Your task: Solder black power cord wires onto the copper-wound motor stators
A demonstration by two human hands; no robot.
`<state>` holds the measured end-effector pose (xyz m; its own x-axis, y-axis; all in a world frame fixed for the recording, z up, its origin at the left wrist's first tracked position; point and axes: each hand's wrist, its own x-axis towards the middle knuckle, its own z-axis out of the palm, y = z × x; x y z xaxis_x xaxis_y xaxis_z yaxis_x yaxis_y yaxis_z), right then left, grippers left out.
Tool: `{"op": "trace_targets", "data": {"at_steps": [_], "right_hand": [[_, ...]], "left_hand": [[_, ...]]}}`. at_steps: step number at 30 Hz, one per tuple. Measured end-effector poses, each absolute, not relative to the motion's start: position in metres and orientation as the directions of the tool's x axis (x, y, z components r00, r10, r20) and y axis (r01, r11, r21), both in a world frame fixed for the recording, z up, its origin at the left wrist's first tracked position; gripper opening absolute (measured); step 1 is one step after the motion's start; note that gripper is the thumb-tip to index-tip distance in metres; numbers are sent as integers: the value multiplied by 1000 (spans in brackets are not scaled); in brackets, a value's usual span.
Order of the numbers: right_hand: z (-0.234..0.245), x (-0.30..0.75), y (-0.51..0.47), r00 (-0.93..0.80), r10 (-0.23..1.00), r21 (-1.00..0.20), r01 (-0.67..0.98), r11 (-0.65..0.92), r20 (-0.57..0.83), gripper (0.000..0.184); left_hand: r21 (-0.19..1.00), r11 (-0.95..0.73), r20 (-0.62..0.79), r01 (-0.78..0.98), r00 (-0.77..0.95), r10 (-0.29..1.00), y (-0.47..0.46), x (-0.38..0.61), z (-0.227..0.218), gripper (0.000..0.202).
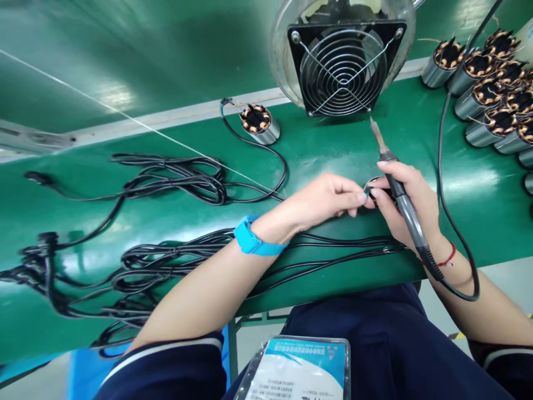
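Observation:
My left hand (328,200), a blue band on its wrist, pinches a thin black wire end at a small motor stator (373,183) that is mostly hidden behind my fingers. My right hand (410,200) grips a soldering iron (402,197) like a pen. The iron's tip (376,135) points up and away toward the fan, and its cord loops past my wrist. Both hands meet over the near middle of the green bench (166,211).
A fume-extraction fan (343,66) stands right behind the hands. Several wound stators (491,83) are lined up at the far right, and a single one (258,122) sits at the back centre. Bundles of black cables (137,261) cover the left. A bagged pack (297,369) lies on my lap.

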<state>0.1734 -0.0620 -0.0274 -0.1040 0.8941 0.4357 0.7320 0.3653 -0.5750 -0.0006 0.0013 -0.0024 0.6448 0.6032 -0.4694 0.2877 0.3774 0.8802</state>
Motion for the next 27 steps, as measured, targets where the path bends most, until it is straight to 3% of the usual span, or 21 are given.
{"op": "trace_targets", "data": {"at_steps": [5, 8, 12, 16, 19, 22, 25, 27], "right_hand": [[-30, 169, -61, -36, 906, -638, 698, 325, 423, 41], [-33, 178, -61, -47, 893, -642, 677, 359, 448, 47], [-40, 197, -65, -5, 897, -651, 687, 324, 442, 45], [-47, 204, -69, 52, 931, -697, 678, 233, 362, 41], [-48, 201, -72, 39, 937, -714, 659, 237, 348, 38], [-49, 199, -73, 13, 937, -713, 653, 257, 350, 36], [-51, 201, -73, -3, 939, -716, 647, 263, 343, 35], [-54, 202, -71, -13, 938, -710, 649, 272, 348, 35]], "left_hand": [[927, 76, -302, 367, 611, 732, -3, 2, 2, 21], [858, -85, -233, 506, 533, 813, 8, -12, 13, 22], [686, -127, -220, 716, 371, 902, 33, -50, 19, 22], [569, -61, -49, 820, 108, 993, 57, -87, 9, 29], [506, -16, -167, 862, 115, 979, 68, -96, 3, 53], [420, -7, -336, 907, 163, 928, 73, -89, 3, 57], [327, -12, -313, 945, 121, 942, 82, -77, 3, 49], [325, -44, -257, 945, 133, 957, 97, -71, 2, 38]]}}
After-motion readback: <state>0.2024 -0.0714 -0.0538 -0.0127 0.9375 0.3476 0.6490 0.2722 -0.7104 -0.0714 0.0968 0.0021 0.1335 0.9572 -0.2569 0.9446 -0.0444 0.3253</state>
